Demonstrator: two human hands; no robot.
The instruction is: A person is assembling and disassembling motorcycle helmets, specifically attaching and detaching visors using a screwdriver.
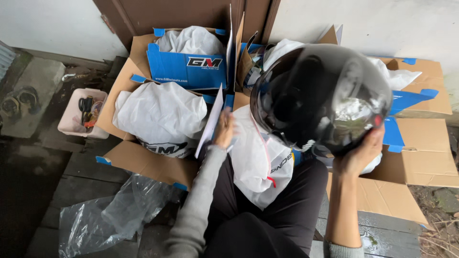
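At right of frame my right hand [359, 154] cups a glossy black helmet [321, 98]; my left hand [224, 129], fingers curled, grips a white cloth bag [258, 157] beside blue-edged cardboard boxes [187, 67].

We're outdoors here, on what looks like a porch or back step of a house: wet dark floor planks [81, 167], a white wall [363, 24] and a brown door [181, 12] right behind. Open cardboard boxes [143, 162] with blue flaps crowd the floor, stuffed with white cloth bags [160, 112]. Worn sandals [19, 100] on a concrete slab, a pink tub [71, 119] of oddments, crumpled clear plastic [114, 210]: a home unpacking spot, not a shop.
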